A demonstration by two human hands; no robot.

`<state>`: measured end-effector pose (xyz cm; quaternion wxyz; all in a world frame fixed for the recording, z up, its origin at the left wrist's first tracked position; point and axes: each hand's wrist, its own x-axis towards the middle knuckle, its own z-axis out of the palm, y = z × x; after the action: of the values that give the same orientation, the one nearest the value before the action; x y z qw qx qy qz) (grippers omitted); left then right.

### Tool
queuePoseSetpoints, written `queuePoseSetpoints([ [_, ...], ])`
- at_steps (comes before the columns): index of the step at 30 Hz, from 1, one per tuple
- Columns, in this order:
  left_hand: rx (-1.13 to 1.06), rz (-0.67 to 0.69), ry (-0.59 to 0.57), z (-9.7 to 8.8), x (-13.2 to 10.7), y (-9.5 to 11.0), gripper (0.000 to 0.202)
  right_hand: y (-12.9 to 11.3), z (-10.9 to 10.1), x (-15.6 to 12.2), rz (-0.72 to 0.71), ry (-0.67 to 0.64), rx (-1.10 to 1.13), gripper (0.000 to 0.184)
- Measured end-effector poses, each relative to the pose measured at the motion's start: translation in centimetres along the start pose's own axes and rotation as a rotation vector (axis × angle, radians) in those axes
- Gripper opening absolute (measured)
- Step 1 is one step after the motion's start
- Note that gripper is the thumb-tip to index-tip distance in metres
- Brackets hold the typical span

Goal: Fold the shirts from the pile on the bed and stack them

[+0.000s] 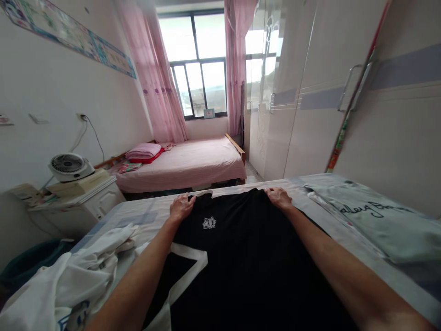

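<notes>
A black garment (248,257) with a small white logo and an angled white stripe lies spread over the near bed, running out of view at the bottom. Whether it is a shirt or something else, I cannot tell. My left hand (182,206) is closed on its far edge, left of the logo. At the far right corner my right hand (279,197) grips the same edge, fingers curled over the cloth. Crumpled white clothing (82,271) lies to the left of my left forearm. Beyond my right arm rests a flat pale green garment (382,216) with black script lettering.
The near bed (138,209) has a pale patterned sheet. Behind it stands a pink-covered bed (200,161) with folded bedding (144,151). A white fan (70,166) sits on a cabinet (93,200) at left. Tall glossy wardrobes (310,133) line the right side.
</notes>
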<state>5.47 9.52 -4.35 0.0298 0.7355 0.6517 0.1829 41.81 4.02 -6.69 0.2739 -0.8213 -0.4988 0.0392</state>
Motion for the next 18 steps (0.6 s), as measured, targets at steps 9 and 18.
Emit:
queuePoseSetpoints([
  [9, -0.166, 0.013, -0.02, 2.9, 2.5, -1.4, 0.042, 1.0, 3.8, 0.5, -0.059, 0.103, 0.03, 0.037],
  [18, -0.18, -0.124, 0.289, 2.5, 3.2, -2.3, 0.036, 1.5, 4.0, 1.5, -0.047, 0.089, -0.028, 0.032],
])
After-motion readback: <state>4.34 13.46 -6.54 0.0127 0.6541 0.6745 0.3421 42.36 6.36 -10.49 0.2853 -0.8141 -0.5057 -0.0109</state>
